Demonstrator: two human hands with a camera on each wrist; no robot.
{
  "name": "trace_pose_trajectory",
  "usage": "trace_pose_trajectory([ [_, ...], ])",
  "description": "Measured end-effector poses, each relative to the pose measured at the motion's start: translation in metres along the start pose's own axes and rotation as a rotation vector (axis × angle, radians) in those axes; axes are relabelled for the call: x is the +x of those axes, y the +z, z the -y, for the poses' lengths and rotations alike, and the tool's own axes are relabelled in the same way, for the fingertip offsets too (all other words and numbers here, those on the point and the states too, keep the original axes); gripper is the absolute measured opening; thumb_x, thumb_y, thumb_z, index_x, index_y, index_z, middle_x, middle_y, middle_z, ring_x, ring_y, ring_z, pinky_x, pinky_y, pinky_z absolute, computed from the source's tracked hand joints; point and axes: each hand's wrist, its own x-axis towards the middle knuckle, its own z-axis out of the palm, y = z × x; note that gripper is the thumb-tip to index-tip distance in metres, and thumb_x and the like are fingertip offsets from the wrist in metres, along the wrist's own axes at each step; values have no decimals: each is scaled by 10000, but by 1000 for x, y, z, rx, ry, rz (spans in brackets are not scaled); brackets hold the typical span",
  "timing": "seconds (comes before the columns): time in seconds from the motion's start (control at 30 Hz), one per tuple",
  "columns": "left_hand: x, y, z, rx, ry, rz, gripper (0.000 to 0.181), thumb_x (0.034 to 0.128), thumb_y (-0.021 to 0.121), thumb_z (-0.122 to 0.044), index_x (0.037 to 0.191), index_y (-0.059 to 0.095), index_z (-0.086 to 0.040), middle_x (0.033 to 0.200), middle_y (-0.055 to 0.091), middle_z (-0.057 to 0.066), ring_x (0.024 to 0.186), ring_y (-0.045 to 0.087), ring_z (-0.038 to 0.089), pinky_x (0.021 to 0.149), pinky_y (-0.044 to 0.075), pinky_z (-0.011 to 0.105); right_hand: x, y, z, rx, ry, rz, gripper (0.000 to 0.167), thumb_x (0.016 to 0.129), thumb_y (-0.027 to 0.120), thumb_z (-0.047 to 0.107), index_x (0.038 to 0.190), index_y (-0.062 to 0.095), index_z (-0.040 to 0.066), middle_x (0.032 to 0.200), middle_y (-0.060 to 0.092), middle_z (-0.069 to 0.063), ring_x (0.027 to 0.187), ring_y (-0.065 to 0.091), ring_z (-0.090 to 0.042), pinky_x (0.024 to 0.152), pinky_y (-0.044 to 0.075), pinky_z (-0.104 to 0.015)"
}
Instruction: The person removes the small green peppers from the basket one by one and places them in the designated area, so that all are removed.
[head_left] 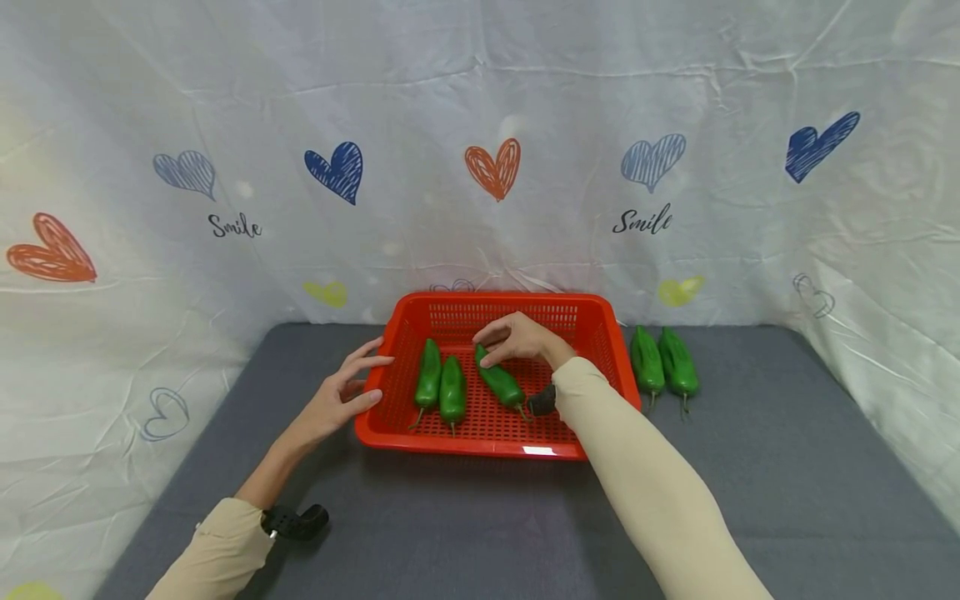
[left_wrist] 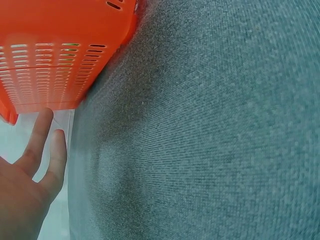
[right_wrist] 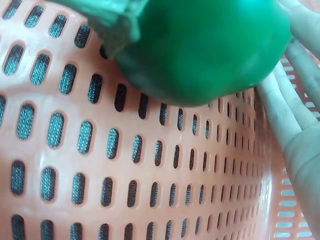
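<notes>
A red plastic basket (head_left: 465, 443) with slotted walls stands at the back of the table. My right hand (head_left: 525, 337) is inside it and pinches a green chili pepper (head_left: 501, 385) near its tip, thumb on one side. In the right wrist view, the pepper's (right_wrist: 205, 50) stem end hangs close over the slotted floor. Two more green peppers (head_left: 428, 375) lie side by side in the basket's left part. At the basket's left rim rests my left hand (head_left: 333, 404), its fingers spread and nearly straight. The left wrist view shows two fingers (left_wrist: 37, 135) by the basket wall.
Just right of the basket, two green peppers (head_left: 678, 362) lie next to each other on the grey tablecloth (head_left: 780, 467). Behind the table hangs a white curtain (head_left: 420, 100) printed with hearts.
</notes>
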Motion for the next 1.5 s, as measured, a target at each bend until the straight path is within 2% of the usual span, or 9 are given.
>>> trace_pose_trajectory([
  [0.3, 0, 1, 2, 2, 6, -6, 475, 984, 621, 1, 1448, 521, -26, 1649, 207, 97, 1128, 617, 362, 884, 543, 337, -1, 0, 3, 34, 42, -2, 456, 840, 826, -2, 1265, 674, -65, 1206, 699, -130, 1157, 626, -265, 824, 566, -365],
  [0.5, 1, 1, 2, 6, 9, -6, 480, 983, 618, 1, 1451, 520, -33, 1647, 213, 85, 1139, 606, 379, 893, 539, 338, 0, 0, 5, 44, 68, 3, 420, 847, 827, 18, 1239, 693, -54, 1188, 705, -119, 1131, 630, -252, 804, 561, -368],
  [0.7, 1, 0, 2, 1, 25, 0, 473, 988, 600, 11, 1451, 507, -5, 1650, 195, 117, 1144, 591, 428, 889, 538, 330, 0, -1, 6, 46, 41, 4, 414, 849, 824, 15, 1230, 686, -69, 1134, 717, -116, 1048, 648, -235, 764, 553, -346],
  [0.9, 1, 1, 0, -3, 23, 1, 472, 991, 594, 16, 1453, 502, 1, 1652, 189, 119, 1151, 586, 427, 885, 540, 331, 1, -2, 6, 56, -2, -7, 425, 867, 822, 64, 1255, 687, -43, 1114, 719, -90, 1042, 647, -231, 786, 560, -343],
  [1.1, 0, 1, 0, -9, 36, 4, 471, 986, 591, 30, 1448, 502, 11, 1649, 188, 139, 1147, 579, 436, 889, 538, 324, 3, -4, 7, 126, -21, -11, 413, 882, 811, 75, 1258, 687, -43, 1141, 718, -93, 1077, 637, -257, 832, 558, -376],
  [1.3, 0, 1, -1, -11, 21, 2, 470, 989, 600, 10, 1450, 505, 2, 1650, 193, 119, 1147, 587, 429, 890, 537, 324, 2, -6, 13, 141, -42, -48, 415, 888, 809, 90, 1266, 687, -32, 1173, 711, -73, 1106, 631, -250, 894, 541, -404],
  [1.5, 0, 1, 1, -15, 26, 2, 470, 987, 594, 22, 1448, 501, 15, 1650, 188, 129, 1155, 579, 439, 890, 538, 325, 2, -7, 20, 216, -57, -69, 416, 890, 797, 55, 1275, 674, -46, 1106, 730, -112, 1073, 644, -265, 914, 533, -421],
])
